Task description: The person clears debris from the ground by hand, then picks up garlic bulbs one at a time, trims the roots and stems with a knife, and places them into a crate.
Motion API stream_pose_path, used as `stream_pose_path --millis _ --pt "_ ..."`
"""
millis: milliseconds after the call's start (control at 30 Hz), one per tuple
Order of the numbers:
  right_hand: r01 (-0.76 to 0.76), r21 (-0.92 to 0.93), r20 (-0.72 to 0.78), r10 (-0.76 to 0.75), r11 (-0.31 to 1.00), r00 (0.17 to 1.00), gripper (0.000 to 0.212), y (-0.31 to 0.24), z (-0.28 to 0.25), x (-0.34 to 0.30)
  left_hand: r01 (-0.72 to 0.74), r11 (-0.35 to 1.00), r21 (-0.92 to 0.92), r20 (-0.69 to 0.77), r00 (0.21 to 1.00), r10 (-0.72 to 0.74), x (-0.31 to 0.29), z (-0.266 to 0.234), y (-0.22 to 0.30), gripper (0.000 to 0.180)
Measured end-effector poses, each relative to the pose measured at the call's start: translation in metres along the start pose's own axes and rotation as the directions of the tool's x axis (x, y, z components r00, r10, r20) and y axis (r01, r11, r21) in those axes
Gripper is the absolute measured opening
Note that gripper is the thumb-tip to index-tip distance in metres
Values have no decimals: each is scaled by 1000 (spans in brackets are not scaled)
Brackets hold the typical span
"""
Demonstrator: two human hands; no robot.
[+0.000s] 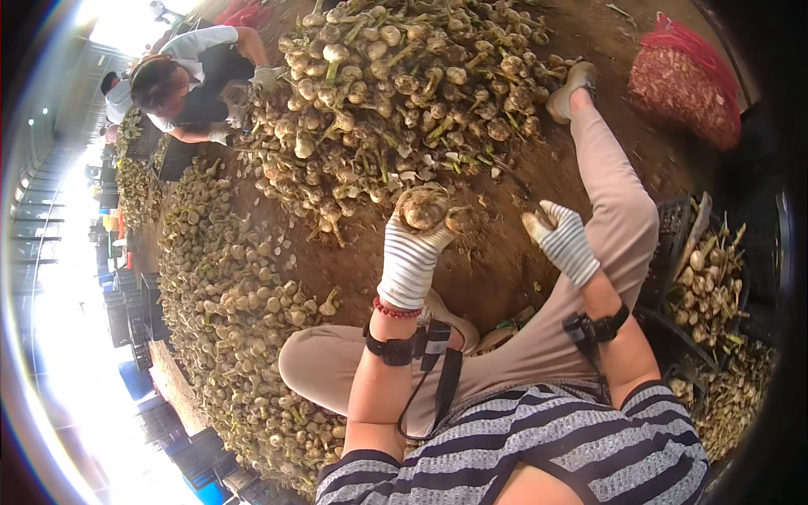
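Observation:
My left hand, in a striped knit glove, is closed around a dirt-covered garlic bulb and holds it up before the heap. My right hand, in a matching glove, is off to the right in front of my knee. Its fingers are curled with the thumb near them, and what they hold, if anything, I cannot make out. A thin dark curved thing shows just beyond its fingertips; whether the hand touches it is unclear. Past both hands lies a large heap of garlic with stems and roots on.
A long garlic pile runs along my left. Red mesh sack, filled, stands at the far right. Beside my right leg is a dark crate of trimmed garlic. A co-worker bends over the heap at the far left.

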State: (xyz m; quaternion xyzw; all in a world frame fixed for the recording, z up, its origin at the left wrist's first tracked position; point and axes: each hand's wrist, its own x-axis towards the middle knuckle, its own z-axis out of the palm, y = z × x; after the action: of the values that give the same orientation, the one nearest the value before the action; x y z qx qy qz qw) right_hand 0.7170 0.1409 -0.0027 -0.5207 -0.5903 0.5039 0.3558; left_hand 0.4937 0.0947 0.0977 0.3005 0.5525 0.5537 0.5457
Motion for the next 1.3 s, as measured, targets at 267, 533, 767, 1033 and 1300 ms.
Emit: stream_pose_path --millis 267,533,767,1033,1300 --pt "470 -387 236 -408 793 882 16 -126 4 -48 -275 714 644 242 958 150 -49 1 2 34" --pt "535 -490 298 -444 689 845 22 -115 10 -50 -487 287 825 442 872 210 -61 -1 -3 30" --pt "551 -487 302 -461 678 835 11 -115 13 -40 -351 480 804 364 929 71 -61 -4 3 34" --pt "74 -337 -208 -151 939 966 21 46 -35 1 -170 929 329 217 971 101 -65 15 24 51" --pt "-435 443 482 200 784 853 25 -70 28 -43 -52 899 -434 238 956 170 -31 28 -34 63"
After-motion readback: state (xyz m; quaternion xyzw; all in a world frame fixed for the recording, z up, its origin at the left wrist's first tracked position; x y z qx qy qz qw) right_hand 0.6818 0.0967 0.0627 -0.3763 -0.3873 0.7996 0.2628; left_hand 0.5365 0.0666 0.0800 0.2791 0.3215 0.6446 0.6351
